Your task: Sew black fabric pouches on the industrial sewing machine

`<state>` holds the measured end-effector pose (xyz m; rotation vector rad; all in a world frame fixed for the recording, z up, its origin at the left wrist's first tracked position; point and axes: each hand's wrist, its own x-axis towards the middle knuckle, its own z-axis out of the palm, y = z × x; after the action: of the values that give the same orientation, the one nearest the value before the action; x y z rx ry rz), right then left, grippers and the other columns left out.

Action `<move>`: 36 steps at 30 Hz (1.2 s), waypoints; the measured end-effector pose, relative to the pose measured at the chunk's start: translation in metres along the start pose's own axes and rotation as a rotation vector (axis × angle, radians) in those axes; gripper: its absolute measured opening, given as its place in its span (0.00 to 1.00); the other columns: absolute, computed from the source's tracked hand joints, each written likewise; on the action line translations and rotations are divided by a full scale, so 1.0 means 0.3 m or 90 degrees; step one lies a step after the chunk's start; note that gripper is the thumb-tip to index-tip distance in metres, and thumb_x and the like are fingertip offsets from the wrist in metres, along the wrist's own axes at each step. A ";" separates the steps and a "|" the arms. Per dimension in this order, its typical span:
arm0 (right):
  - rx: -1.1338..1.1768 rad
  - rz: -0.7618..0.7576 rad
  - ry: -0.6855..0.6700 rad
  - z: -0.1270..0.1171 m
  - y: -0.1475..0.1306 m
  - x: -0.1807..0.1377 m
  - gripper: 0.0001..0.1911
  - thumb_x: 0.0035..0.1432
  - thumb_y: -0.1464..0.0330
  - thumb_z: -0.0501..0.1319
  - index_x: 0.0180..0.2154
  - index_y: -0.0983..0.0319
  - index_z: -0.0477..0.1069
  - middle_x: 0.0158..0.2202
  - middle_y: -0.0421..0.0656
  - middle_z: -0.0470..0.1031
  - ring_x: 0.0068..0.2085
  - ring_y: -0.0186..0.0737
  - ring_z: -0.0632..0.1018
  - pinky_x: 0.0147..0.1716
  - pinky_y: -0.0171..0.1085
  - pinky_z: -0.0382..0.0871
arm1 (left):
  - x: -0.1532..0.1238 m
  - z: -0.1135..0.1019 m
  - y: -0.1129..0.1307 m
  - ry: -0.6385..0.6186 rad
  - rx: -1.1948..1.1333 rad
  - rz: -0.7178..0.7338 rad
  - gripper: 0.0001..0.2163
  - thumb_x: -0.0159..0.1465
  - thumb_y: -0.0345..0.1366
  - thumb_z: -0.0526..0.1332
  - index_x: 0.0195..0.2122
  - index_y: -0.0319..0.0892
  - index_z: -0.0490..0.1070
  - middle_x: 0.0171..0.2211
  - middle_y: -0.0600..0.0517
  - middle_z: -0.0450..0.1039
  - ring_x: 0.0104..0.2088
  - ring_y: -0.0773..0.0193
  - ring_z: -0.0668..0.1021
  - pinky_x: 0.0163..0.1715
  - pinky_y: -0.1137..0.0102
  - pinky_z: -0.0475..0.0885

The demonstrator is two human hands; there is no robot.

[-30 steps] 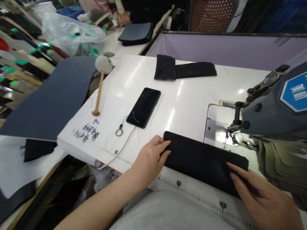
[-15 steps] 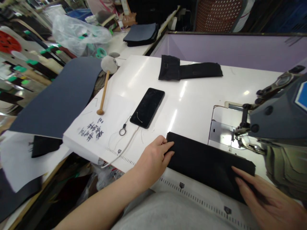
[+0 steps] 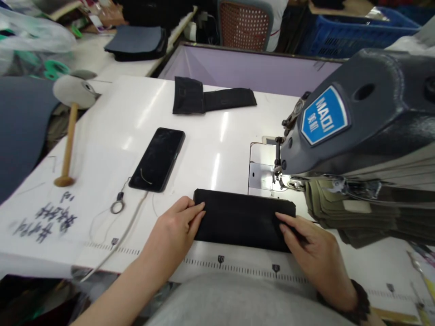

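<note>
A flat black fabric piece (image 3: pixel 243 219), long and rectangular, lies in front of the sewing machine (image 3: pixel 367 113) on the white table (image 3: pixel 204 158). My left hand (image 3: pixel 180 226) pinches its left end between thumb and fingers. At the right end, my right hand (image 3: pixel 314 249) grips the edge, thumb below and fingertips on top. The fabric's far edge is close to the needle plate (image 3: pixel 261 175) but apart from the needle. Behind it rests another black fabric piece (image 3: pixel 214 97) with a wide, pocket-like left end.
Left of the fabric lie a phone (image 3: pixel 158 158) with a ring strap and cable, and a mallet (image 3: pixel 70 131). Olive fabric pieces (image 3: pixel 356 213) are stacked beside the machine at right. A ruler scale (image 3: pixel 238 267) runs along the table's front edge.
The camera view has swung right, so the table's things appear further left and more of the machine shows. Both hands keep hold of the black fabric, which now lies more level in view.
</note>
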<state>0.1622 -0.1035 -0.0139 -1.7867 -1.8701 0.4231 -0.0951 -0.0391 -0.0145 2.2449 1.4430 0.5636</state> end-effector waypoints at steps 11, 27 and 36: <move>0.026 0.088 -0.042 -0.002 -0.006 0.015 0.14 0.56 0.67 0.51 0.39 0.63 0.73 0.31 0.43 0.75 0.30 0.37 0.75 0.28 0.33 0.67 | -0.001 0.003 -0.009 0.000 0.008 0.006 0.12 0.63 0.35 0.49 0.36 0.38 0.71 0.28 0.53 0.66 0.27 0.69 0.71 0.28 0.75 0.71; 0.149 0.228 -0.139 -0.022 0.024 0.053 0.15 0.54 0.63 0.54 0.37 0.63 0.73 0.19 0.36 0.69 0.21 0.35 0.70 0.19 0.32 0.60 | 0.016 0.015 -0.022 -0.022 0.160 0.246 0.16 0.63 0.24 0.45 0.48 0.39 0.65 0.52 0.45 0.58 0.52 0.56 0.62 0.50 0.57 0.63; -0.275 0.022 -0.160 -0.070 -0.043 0.088 0.08 0.55 0.64 0.57 0.35 0.55 0.74 0.29 0.40 0.73 0.31 0.40 0.74 0.26 0.35 0.63 | 0.088 -0.020 0.119 -0.169 0.324 0.261 0.14 0.63 0.40 0.53 0.48 0.39 0.66 0.34 0.47 0.68 0.35 0.57 0.71 0.40 0.59 0.65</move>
<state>0.1633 -0.0811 0.0143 -2.1271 -2.2392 0.2802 -0.0614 -0.0277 0.0129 2.9103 1.0805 -0.0085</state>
